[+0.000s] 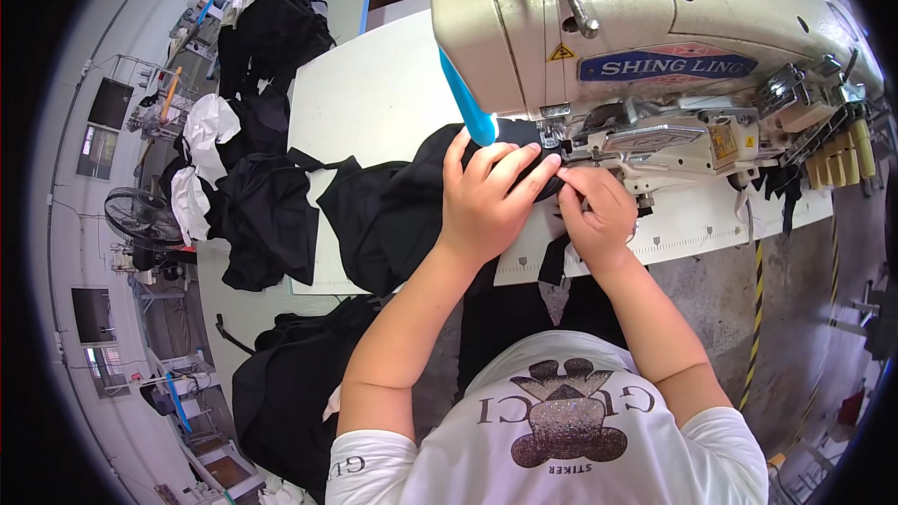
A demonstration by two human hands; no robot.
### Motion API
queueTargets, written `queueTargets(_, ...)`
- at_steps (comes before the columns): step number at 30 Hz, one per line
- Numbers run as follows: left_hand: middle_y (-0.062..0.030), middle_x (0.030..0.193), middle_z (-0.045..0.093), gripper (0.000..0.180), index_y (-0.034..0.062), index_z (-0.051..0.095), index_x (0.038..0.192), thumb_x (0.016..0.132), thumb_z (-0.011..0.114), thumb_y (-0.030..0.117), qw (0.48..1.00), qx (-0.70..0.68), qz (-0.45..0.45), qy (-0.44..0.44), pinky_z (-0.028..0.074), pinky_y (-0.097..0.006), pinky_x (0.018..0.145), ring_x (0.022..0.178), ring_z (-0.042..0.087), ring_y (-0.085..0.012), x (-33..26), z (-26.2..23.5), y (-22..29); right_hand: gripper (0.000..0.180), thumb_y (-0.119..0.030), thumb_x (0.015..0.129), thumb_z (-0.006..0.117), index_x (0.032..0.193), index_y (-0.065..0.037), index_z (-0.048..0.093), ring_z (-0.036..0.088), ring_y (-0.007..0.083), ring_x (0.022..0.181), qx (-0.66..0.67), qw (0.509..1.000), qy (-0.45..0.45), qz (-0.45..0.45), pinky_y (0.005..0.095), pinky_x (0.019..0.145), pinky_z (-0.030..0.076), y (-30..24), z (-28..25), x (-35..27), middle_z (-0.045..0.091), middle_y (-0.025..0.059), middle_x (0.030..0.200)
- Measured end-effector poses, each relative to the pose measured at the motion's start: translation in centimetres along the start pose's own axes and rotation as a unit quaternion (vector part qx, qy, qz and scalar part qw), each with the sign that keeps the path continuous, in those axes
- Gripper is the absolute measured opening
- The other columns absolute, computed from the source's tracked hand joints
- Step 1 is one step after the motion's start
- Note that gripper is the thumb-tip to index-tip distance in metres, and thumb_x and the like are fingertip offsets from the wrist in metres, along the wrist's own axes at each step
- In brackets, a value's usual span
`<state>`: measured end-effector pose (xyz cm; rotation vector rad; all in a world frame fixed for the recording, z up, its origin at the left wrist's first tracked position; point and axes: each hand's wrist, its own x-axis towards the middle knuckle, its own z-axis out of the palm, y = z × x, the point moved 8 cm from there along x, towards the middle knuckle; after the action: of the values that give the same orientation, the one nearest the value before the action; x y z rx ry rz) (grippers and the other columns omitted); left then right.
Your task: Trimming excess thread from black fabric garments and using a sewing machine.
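A piece of black fabric (402,196) lies on the white bed of a sewing machine (524,19), its edge reaching the presser foot (550,136). My left hand (485,194) rests on this fabric just left of the foot, fingers spread and pressing it down. Close to the foot, my right hand (599,213) pinches the fabric's edge between thumb and fingers; what lies under its fingertips is partly hidden. The fingertips of both hands nearly meet. A bright blue lamp-like piece (470,98) hangs over my left fingers.
More black cloth pieces (267,215) overhang the table's left side, beside crumpled white material (210,136). A heap of black fabric (290,393) sits low on the left. Thread cones (842,159) hang at the machine's right end. A black fan (140,217) stands farther left.
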<state>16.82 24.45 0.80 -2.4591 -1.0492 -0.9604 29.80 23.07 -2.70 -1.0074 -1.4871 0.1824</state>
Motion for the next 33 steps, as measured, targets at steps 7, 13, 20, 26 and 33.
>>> queueTargets(7,0.0066,0.104,0.061,0.040,0.0212,0.070,0.106,0.067,0.067,0.011,1.000,-0.004,0.006,0.008,0.032,-0.043,0.095,0.099,0.053,-0.0154,-0.25,-0.05,-0.02,0.023,0.007,0.068,0.067,0.089,-0.002,0.067,0.060,0.0219,0.059,-0.016,1.000,0.003,-0.019,0.0284,0.051,0.047,-0.31,-0.01,0.27,0.063,0.0097,0.074)
queueTargets(13,0.0066,0.104,0.061,0.041,0.0214,0.070,0.106,0.066,0.068,0.012,1.000,-0.008,0.001,0.003,0.031,-0.043,0.095,0.097,0.053,-0.0150,-0.23,-0.11,-0.18,0.025,0.010,0.071,0.065,0.092,-0.003,0.068,0.047,0.0122,0.048,-0.021,0.999,0.010,-0.026,0.0241,0.043,0.035,-0.59,0.03,0.38,0.056,0.0049,0.063)
queueTargets(20,0.0048,0.096,0.059,0.035,0.0231,0.069,0.104,0.071,0.068,0.012,1.000,-0.014,-0.025,-0.001,0.031,-0.050,0.103,0.093,0.055,-0.0149,0.04,-0.36,-0.15,0.024,0.007,0.069,0.068,0.090,-0.004,0.068,0.052,0.0184,0.049,-0.035,0.999,0.000,-0.010,0.0284,0.043,0.039,-0.48,0.03,0.47,0.057,0.0067,0.064)
queueTargets(26,0.0050,0.097,0.059,0.035,0.0235,0.069,0.104,0.071,0.068,0.012,1.000,-0.008,-0.025,-0.002,0.031,-0.050,0.103,0.094,0.055,-0.0148,-0.02,-0.22,-0.16,0.025,0.005,0.069,0.069,0.091,-0.005,0.068,0.051,0.0175,0.048,-0.040,0.999,0.000,-0.008,0.0283,0.043,0.038,-0.12,0.09,0.29,0.055,0.0051,0.062)
queueTargets(33,0.0046,0.101,0.059,0.039,0.0231,0.069,0.107,0.069,0.069,0.013,1.000,-0.006,-0.024,-0.019,0.031,-0.051,0.103,0.095,0.055,-0.0152,-0.09,-0.08,-0.35,0.025,0.004,0.071,0.068,0.094,-0.007,0.069,0.049,0.0153,0.048,-0.046,0.999,-0.002,-0.012,0.0271,0.044,0.037,-0.08,0.20,0.19,0.054,0.0033,0.062)
